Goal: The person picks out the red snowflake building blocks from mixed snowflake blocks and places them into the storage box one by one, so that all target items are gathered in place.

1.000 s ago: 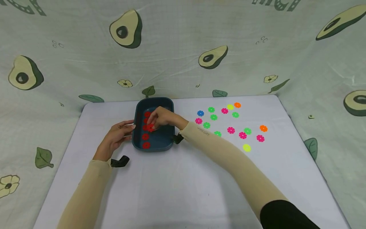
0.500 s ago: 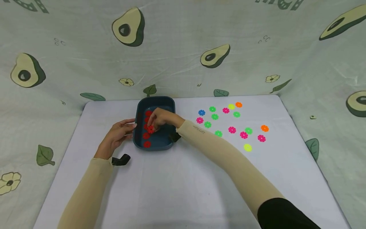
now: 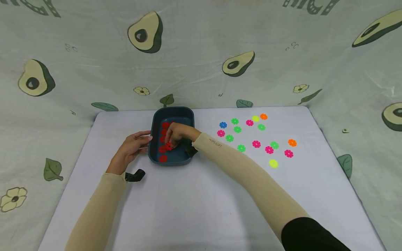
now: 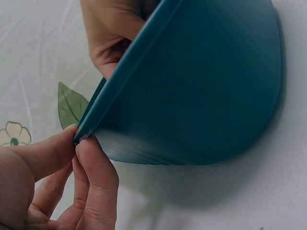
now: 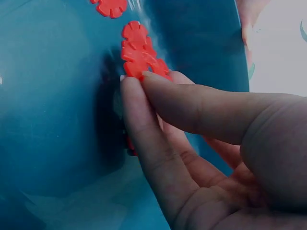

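Observation:
A dark teal rectangular tray (image 3: 183, 153) stands at the back left of the white table. Several red notched plastic discs (image 3: 163, 158) lie in a line along its left side. My left hand (image 3: 129, 151) pinches the tray's left rim between thumb and forefinger, as the left wrist view shows close up. Inside the tray, my right hand (image 3: 177, 134) pinches a red notched disc (image 5: 137, 64) between thumb and index fingertip. In the right wrist view this disc overlaps other red discs just beyond the fingertips. The right hand's other fingers are partly hidden behind the index finger and thumb.
To the tray's right, green (image 3: 237, 129), pink (image 3: 256, 144), orange (image 3: 292, 142), yellow (image 3: 273, 163) and blue discs (image 3: 223, 124) lie scattered on the white table (image 3: 201, 209). An avocado-print cloth (image 3: 188, 52) hangs behind.
My right hand has shifted slightly nearer within the tray with the red disc pinched. A red disc now shows beyond its knuckles. The left hand keeps its hold on the rim.

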`<state>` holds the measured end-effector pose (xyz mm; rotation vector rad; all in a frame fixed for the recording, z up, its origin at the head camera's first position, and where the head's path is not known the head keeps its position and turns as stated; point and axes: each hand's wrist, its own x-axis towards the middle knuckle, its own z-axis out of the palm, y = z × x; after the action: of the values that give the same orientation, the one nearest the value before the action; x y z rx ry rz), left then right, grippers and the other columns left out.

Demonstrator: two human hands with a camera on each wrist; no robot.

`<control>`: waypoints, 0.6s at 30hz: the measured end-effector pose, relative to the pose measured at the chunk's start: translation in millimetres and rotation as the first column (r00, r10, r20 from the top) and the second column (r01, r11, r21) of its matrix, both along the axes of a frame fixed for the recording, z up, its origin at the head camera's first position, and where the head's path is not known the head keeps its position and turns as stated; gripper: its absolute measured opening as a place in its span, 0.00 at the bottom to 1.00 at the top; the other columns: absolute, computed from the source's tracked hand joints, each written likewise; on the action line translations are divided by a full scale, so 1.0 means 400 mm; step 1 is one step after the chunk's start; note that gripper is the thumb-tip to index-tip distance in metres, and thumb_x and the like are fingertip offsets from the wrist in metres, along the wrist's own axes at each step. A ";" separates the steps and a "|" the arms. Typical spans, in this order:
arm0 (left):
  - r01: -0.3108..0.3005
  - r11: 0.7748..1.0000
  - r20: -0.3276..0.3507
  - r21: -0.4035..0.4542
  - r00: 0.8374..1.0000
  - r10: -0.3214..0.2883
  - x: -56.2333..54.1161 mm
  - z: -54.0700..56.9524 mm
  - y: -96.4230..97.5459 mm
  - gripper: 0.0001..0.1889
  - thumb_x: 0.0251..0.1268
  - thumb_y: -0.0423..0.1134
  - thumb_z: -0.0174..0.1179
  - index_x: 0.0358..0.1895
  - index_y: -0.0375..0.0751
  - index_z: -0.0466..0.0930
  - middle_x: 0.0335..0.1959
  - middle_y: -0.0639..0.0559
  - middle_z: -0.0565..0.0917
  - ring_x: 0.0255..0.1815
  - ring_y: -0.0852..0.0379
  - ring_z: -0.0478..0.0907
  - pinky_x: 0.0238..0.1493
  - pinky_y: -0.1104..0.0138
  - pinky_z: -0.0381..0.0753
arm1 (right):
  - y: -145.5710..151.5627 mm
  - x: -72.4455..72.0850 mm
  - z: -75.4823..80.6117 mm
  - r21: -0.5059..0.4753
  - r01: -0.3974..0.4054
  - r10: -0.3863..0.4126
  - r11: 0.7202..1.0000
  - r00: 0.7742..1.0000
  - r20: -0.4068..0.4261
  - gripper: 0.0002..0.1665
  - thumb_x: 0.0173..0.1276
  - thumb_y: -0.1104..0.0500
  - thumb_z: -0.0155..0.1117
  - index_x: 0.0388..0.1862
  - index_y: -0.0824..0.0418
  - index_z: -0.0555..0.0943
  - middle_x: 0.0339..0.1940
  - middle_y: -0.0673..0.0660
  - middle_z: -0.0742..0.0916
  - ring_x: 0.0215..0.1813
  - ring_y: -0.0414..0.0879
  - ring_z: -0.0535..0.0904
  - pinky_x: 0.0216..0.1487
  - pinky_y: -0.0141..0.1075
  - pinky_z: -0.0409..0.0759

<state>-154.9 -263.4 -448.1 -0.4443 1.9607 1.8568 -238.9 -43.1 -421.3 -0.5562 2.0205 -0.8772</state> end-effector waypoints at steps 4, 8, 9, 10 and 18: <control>0.004 1.000 -0.004 -0.002 1.000 -0.004 0.001 0.003 0.001 0.33 0.81 0.39 0.61 0.82 0.37 0.61 0.41 0.65 0.85 0.39 0.65 0.82 0.42 0.72 0.84 | -0.001 -0.008 -0.010 0.014 -0.021 0.021 1.000 1.000 0.013 0.15 0.66 0.81 0.66 0.49 0.73 0.88 0.29 0.55 0.82 0.30 0.43 0.82 0.41 0.34 0.86; 0.003 1.000 -0.006 0.030 1.000 -0.003 0.001 0.005 0.001 0.34 0.80 0.38 0.62 0.83 0.36 0.60 0.39 0.65 0.86 0.37 0.65 0.83 0.40 0.72 0.84 | -0.003 -0.016 -0.013 0.036 -0.044 0.042 0.998 0.998 0.043 0.15 0.67 0.82 0.64 0.49 0.72 0.89 0.29 0.56 0.83 0.30 0.44 0.83 0.44 0.36 0.88; 0.004 0.999 -0.005 0.037 1.000 -0.003 0.001 0.006 0.002 0.34 0.80 0.38 0.62 0.83 0.36 0.60 0.39 0.64 0.86 0.37 0.65 0.83 0.40 0.72 0.84 | -0.003 -0.017 -0.013 0.041 -0.052 0.050 0.998 0.998 0.050 0.16 0.67 0.82 0.63 0.49 0.73 0.89 0.29 0.56 0.83 0.30 0.44 0.83 0.45 0.37 0.88; 0.001 0.999 -0.005 0.041 1.000 -0.001 0.002 0.006 0.003 0.34 0.80 0.37 0.62 0.83 0.35 0.60 0.38 0.64 0.86 0.37 0.66 0.82 0.40 0.72 0.84 | -0.005 -0.018 -0.013 0.048 -0.065 0.062 0.997 0.997 0.049 0.17 0.67 0.83 0.62 0.49 0.73 0.89 0.29 0.56 0.83 0.30 0.44 0.82 0.45 0.38 0.88; -0.021 0.998 0.001 0.054 1.000 0.021 0.005 0.006 0.003 0.33 0.79 0.36 0.62 0.81 0.35 0.62 0.37 0.64 0.86 0.35 0.66 0.81 0.38 0.72 0.84 | -0.017 -0.019 -0.019 0.090 -0.135 0.136 0.987 0.991 -0.005 0.17 0.64 0.84 0.66 0.47 0.72 0.89 0.28 0.55 0.84 0.30 0.44 0.81 0.42 0.36 0.88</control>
<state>-153.0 -262.0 -445.6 -0.4501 1.9080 1.9172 -246.6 -50.0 -429.0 -0.6411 1.9959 -0.6995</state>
